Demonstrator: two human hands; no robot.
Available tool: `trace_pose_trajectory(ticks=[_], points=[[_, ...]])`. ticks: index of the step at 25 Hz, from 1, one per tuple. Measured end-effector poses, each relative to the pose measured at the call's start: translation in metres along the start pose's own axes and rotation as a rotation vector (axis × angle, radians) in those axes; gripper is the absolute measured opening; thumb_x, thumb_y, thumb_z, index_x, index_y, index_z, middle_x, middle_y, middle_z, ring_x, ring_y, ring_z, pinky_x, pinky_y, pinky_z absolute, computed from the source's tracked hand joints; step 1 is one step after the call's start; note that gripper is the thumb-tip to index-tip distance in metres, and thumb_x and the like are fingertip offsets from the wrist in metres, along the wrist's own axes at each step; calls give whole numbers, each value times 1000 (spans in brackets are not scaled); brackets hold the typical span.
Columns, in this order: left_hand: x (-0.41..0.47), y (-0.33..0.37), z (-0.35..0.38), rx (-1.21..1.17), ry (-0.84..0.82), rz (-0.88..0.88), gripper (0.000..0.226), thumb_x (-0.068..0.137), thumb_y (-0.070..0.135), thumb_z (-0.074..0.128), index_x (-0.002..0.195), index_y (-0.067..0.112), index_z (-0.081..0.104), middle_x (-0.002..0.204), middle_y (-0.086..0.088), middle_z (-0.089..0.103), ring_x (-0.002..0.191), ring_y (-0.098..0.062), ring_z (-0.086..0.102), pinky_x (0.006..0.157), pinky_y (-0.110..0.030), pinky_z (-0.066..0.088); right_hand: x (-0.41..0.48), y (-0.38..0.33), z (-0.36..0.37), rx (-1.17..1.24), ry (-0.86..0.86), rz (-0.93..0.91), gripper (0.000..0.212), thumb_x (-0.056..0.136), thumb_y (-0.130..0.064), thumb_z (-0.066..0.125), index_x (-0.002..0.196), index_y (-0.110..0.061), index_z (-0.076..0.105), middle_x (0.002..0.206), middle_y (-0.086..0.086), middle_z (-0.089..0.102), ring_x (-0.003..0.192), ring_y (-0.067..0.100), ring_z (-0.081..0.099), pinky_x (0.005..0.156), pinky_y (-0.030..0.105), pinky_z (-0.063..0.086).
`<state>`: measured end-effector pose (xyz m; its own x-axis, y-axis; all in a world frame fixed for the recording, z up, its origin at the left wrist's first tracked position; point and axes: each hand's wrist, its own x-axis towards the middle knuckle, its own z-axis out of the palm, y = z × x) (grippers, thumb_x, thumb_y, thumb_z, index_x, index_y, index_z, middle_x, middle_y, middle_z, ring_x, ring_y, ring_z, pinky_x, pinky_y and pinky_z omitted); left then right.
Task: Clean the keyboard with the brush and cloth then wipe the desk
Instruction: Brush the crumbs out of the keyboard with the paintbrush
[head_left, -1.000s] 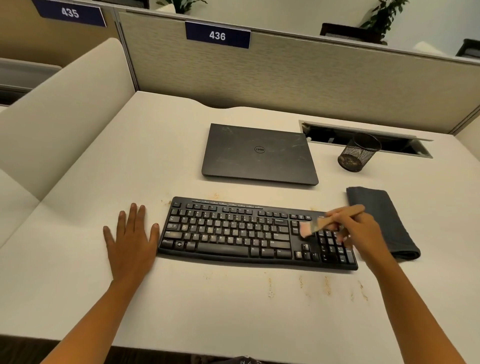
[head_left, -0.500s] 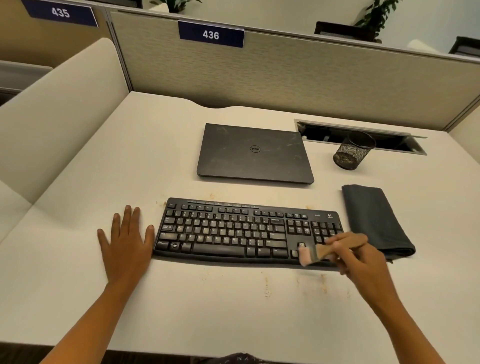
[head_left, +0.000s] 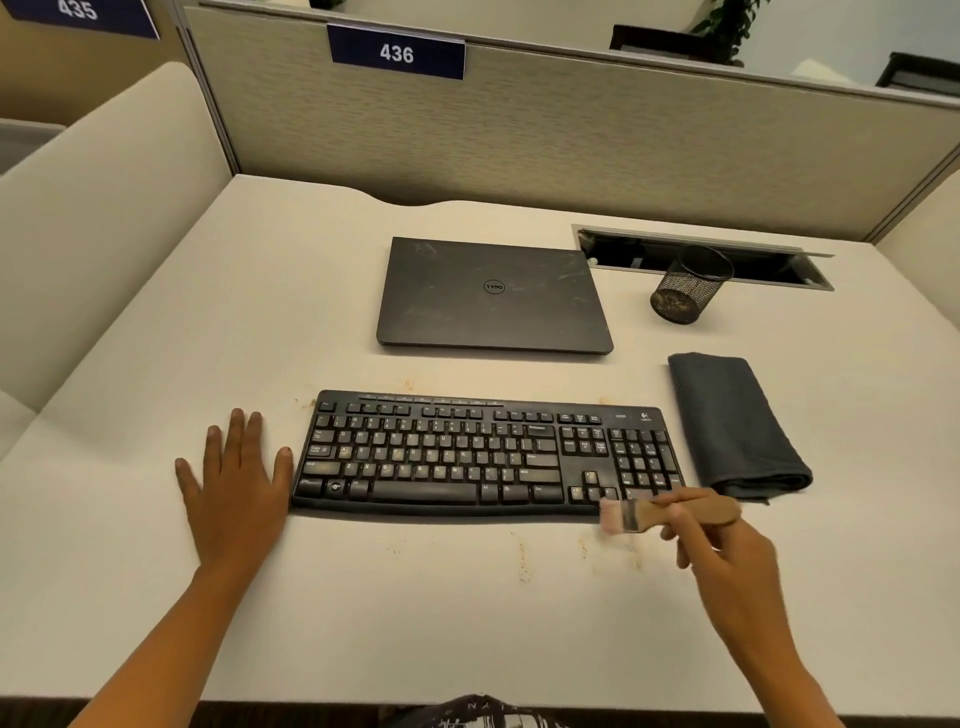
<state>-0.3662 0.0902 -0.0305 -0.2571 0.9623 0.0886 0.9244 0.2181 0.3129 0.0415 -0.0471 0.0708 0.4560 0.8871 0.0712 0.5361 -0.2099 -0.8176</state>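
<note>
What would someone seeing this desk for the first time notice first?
The black keyboard dominates the middle, and the right hand holds a brush at its near right corner. The left hand lies flat beside its left end. A folded dark cloth lies right of it, a closed laptop behind.

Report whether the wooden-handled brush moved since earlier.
Yes: the wooden-handled brush swept nearer, from the number pad of the black keyboard to its front edge.

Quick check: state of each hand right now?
Left hand: open, flat on the white desk.
Right hand: holding the small wooden-handled brush.
</note>
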Motion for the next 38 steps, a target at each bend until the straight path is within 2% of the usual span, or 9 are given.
trace_pose_trajectory(ticks=[2,4,7,13,21,24,26,34,38], points=[[-1,0,0,2,3,1,58,102,37,39,155,17,24,163,-2,18,150,-24,11,118,-52,0,6,8,-13,-150,187,34,18,95,-14,55,81,-21,62,68,-5,62,65,23,61,50,25,42],[-1,-1,0,-2,1,1,58,102,37,39,154,17,24,162,-2,18,150,-24,11,118,-52,0,18,5,-21,-209,267,2,14,96,-16,54,84,-17,61,69,-1,60,65,23,60,52,23,39],[0,-1,0,3,-5,2,58,102,37,38,155,18,24,163,-2,17,150,-24,10,118,-52,0,51,-3,-19,-152,226,-81,16,99,-23,51,96,-18,66,79,-9,62,72,11,60,56,15,43],[-1,-1,-2,9,-8,11,58,102,37,38,154,17,24,163,-2,18,150,-25,11,118,-53,1,121,-9,-1,-301,61,-57,22,99,-32,49,107,-23,68,102,1,66,90,18,56,73,33,43],[0,-1,0,10,-5,-2,57,102,36,40,154,17,26,162,-2,19,150,-25,12,117,-53,1,42,-18,-31,-368,19,67,34,99,-29,47,68,-18,55,60,3,57,61,23,55,56,33,40],[0,-1,0,16,-4,-3,57,102,36,40,154,17,26,162,-2,19,150,-25,13,117,-53,2,20,-10,-36,-317,11,131,37,97,-31,50,68,-9,58,61,10,60,62,29,59,59,37,45],[0,0,0,20,-7,-1,57,102,37,39,154,17,25,162,-2,18,150,-25,12,117,-53,2,18,-3,-34,-268,108,123,38,97,-32,49,70,-6,59,62,11,60,61,29,59,58,36,45],[0,-1,-1,14,-4,10,57,102,36,39,154,17,25,162,-3,19,150,-25,13,117,-54,2,14,-19,2,-279,214,-59,25,100,-27,46,76,-20,53,61,-9,54,55,11,52,48,25,37],[0,-1,0,15,-5,5,57,102,36,39,154,17,25,162,-3,19,150,-25,13,117,-54,3,18,-17,10,-269,167,-9,34,100,-28,46,71,-11,55,58,0,56,53,15,53,46,28,38]])
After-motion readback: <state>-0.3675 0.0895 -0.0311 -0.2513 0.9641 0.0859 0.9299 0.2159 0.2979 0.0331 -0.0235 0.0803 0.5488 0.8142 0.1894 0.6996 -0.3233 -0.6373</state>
